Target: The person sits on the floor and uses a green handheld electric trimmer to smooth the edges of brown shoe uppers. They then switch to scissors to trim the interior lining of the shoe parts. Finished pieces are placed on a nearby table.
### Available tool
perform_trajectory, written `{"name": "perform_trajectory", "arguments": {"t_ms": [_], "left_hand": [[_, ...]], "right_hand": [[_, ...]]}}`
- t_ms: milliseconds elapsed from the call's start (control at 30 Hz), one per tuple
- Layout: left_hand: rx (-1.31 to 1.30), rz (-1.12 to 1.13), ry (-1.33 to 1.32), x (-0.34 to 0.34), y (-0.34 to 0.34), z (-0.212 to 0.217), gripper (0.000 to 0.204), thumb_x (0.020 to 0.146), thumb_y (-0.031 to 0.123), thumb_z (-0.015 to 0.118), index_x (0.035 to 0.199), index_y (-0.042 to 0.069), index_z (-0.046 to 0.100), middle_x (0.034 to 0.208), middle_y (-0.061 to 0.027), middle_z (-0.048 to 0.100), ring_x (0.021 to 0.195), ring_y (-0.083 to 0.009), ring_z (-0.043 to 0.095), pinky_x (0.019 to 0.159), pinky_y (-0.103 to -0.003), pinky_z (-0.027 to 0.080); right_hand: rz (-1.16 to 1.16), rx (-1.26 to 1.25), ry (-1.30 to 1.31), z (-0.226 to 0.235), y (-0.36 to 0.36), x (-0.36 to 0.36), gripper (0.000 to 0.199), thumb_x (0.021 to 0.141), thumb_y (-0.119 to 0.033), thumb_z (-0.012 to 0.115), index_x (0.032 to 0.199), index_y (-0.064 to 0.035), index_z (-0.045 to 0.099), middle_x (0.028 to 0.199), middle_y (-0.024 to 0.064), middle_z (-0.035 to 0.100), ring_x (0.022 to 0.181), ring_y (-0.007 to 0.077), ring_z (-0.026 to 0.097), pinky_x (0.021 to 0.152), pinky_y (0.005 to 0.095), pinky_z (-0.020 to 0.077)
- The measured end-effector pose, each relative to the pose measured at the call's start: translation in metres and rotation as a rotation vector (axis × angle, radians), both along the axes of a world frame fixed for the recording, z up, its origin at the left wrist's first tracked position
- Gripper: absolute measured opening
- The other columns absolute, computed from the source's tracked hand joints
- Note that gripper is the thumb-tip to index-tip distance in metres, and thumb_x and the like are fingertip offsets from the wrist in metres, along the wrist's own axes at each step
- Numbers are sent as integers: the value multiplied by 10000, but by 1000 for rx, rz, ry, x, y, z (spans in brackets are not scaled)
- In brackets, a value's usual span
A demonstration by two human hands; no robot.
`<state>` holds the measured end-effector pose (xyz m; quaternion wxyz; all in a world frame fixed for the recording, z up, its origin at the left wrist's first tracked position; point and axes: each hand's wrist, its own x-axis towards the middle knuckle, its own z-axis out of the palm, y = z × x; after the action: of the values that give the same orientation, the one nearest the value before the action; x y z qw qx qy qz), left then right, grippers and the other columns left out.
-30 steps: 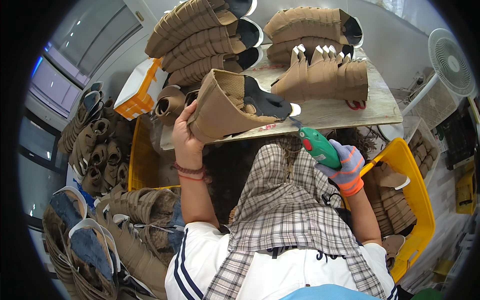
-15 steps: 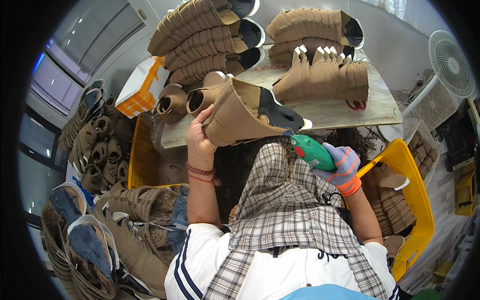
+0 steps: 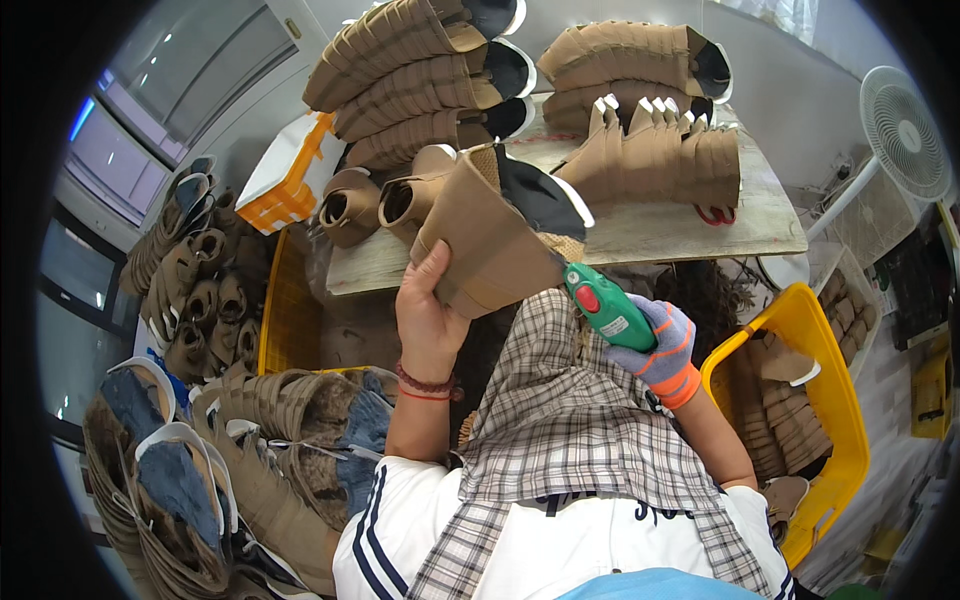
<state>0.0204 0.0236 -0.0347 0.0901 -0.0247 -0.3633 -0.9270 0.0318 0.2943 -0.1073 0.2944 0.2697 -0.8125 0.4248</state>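
A brown shoe upper (image 3: 490, 240) with a black lining and a white edge is tilted in front of me, over the near edge of the table. My bare left hand (image 3: 432, 315) is closed on its lower left side, thumb on the outer face. In my right hand (image 3: 660, 345), gloved in grey and orange, is a green handheld power trimmer (image 3: 612, 312) with a red button. Its tip meets the upper's lower right edge; the upper hides the exact contact.
Stacks of brown shoe uppers (image 3: 420, 95) stand on the wooden table (image 3: 690, 235), beside red-handled scissors (image 3: 715, 215). A yellow crate (image 3: 845, 430) of uppers is at the right, near a white fan (image 3: 905, 130). Fur-lined uppers (image 3: 180, 490) pile up at the left.
The upper has turned in my left hand, its outer face now more toward me and its white edge raised. My right hand and the trimmer have shifted slightly left.
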Motion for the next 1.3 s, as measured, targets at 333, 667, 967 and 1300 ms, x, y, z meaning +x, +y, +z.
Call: {"name": "perform_trajectory", "arguments": {"t_ms": [333,667,967,1300], "left_hand": [[-1723,397,124,-52,-120,21,284,769,124,678,986,-53,628,943,-204,649,833,-365,605,763,-367,474],[-1921,1140,347,-138,-85,-70,703,681,15,729,1302,61,402,1343,-178,369,1308,-380,297,1070,-528,241],[-924,300,-1,-209,62,-192,493,783,127,709,1213,-4,507,1165,-128,557,1099,-232,501,959,-344,378],[-555,-104,187,-207,85,-149,220,821,70,681,1012,-33,644,933,-17,658,867,-107,582,797,-251,462]], "right_hand": [[-93,-192,-251,-20,33,14,501,602,-88,820,1060,-10,633,854,98,674,723,173,646,670,280,514],[-246,-179,-463,-36,46,13,465,659,-141,819,1056,4,626,850,81,669,734,132,622,677,267,503],[-454,-235,-525,-69,67,-3,494,684,-226,826,1070,2,620,846,81,677,736,135,621,674,273,502],[-431,-417,-611,-76,64,-38,408,746,-227,783,1059,-17,626,828,43,672,716,89,597,656,246,485]]}}
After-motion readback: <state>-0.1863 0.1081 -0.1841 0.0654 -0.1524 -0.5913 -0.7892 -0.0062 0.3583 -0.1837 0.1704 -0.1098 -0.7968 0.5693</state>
